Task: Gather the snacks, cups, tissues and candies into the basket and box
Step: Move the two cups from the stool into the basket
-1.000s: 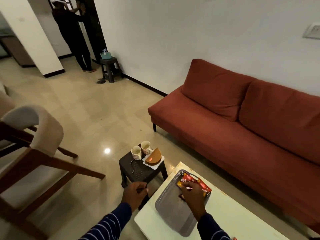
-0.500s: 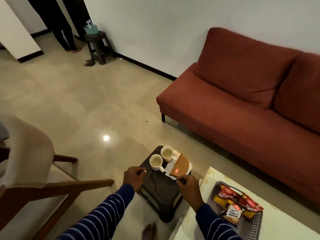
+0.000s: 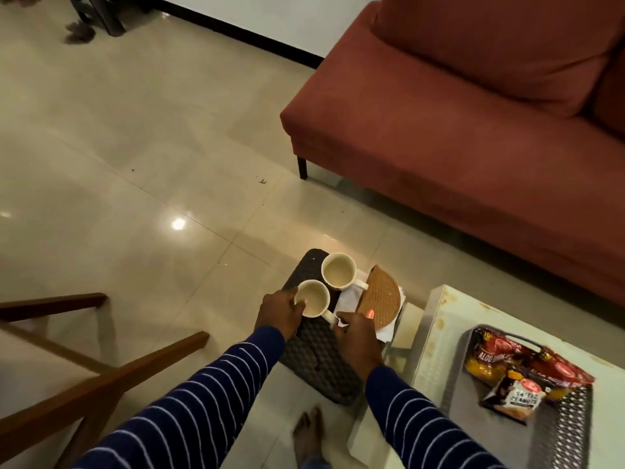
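Two cream cups stand on a small dark stool (image 3: 318,353). My left hand (image 3: 280,313) grips the rim of the near cup (image 3: 314,301). The far cup (image 3: 339,274) stands free behind it. My right hand (image 3: 356,336) pinches the near edge of a white tissue (image 3: 350,299) that lies under a brown half-round box (image 3: 382,301). At the right, a grey mesh basket (image 3: 568,428) on the white table (image 3: 436,333) holds red snack packets (image 3: 500,357) and a peanut packet (image 3: 517,399).
A red sofa (image 3: 473,130) runs along the back right, close behind the stool and table. A wooden chair frame (image 3: 84,377) stands at the lower left. My bare foot (image 3: 307,434) is on the tiled floor below the stool.
I have leaned closer to the stool. My left hand moved forward and took hold of the near cup. My right hand stays at the tissue's edge.
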